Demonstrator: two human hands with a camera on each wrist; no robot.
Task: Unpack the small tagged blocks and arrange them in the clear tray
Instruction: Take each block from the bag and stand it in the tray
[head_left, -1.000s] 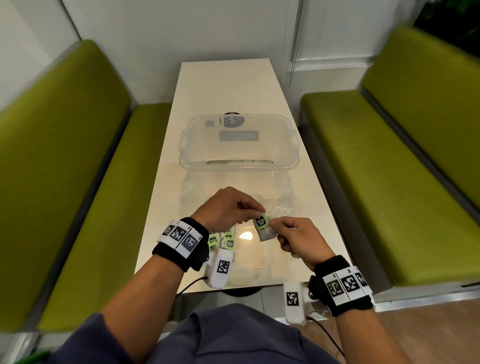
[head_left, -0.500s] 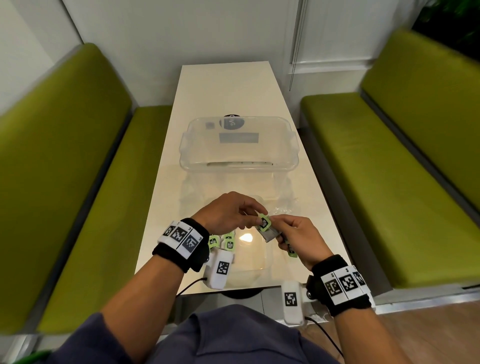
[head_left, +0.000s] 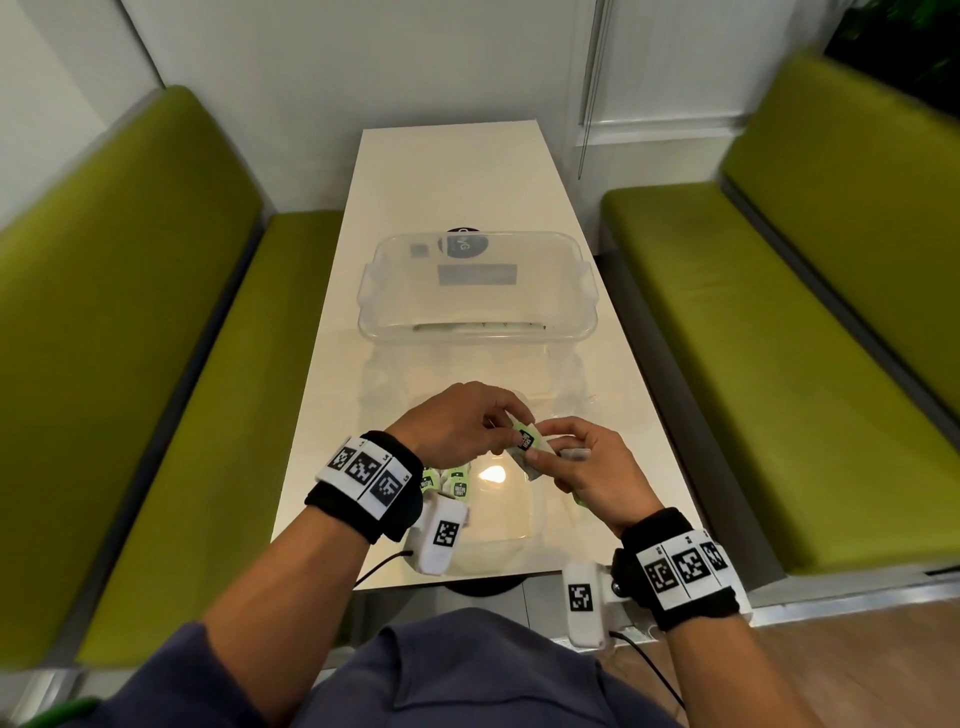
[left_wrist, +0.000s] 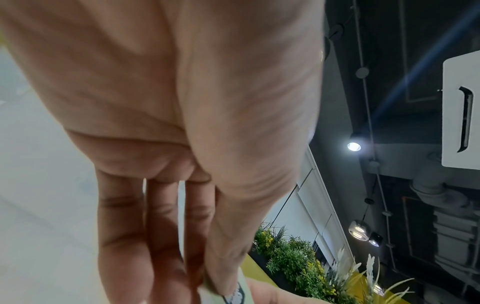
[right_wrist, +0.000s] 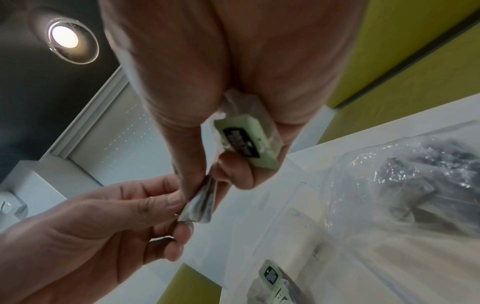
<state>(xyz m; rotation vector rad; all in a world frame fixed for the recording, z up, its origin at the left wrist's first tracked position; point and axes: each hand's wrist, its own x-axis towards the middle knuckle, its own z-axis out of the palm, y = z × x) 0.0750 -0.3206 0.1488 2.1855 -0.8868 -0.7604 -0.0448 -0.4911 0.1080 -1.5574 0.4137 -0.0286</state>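
Note:
Both hands meet over the near end of the table. My left hand (head_left: 501, 423) and right hand (head_left: 543, 449) pinch one small green tagged block (head_left: 524, 439) still in its grey wrapper (right_wrist: 200, 203). In the right wrist view my right hand (right_wrist: 207, 179) also keeps a second green block (right_wrist: 246, 142) tucked against its palm, while my left hand (right_wrist: 171, 207) pinches the wrapper from the other side. The left wrist view shows my left hand (left_wrist: 221, 288) with its thumb pressed on the tagged packet. The clear tray (head_left: 475, 332) stands further up the table. I see no blocks in it.
More green tagged blocks (head_left: 447, 480) lie on the table by my left wrist, also seen as blocks (right_wrist: 272, 275) in a clear bag. A crumpled clear plastic bag (right_wrist: 402, 174) lies between hands and tray. Green benches (head_left: 779, 338) flank the narrow white table (head_left: 452, 171).
Both hands stay on the wrapped block. It has tilted a little, and my right fingers have shifted along its wrapper.

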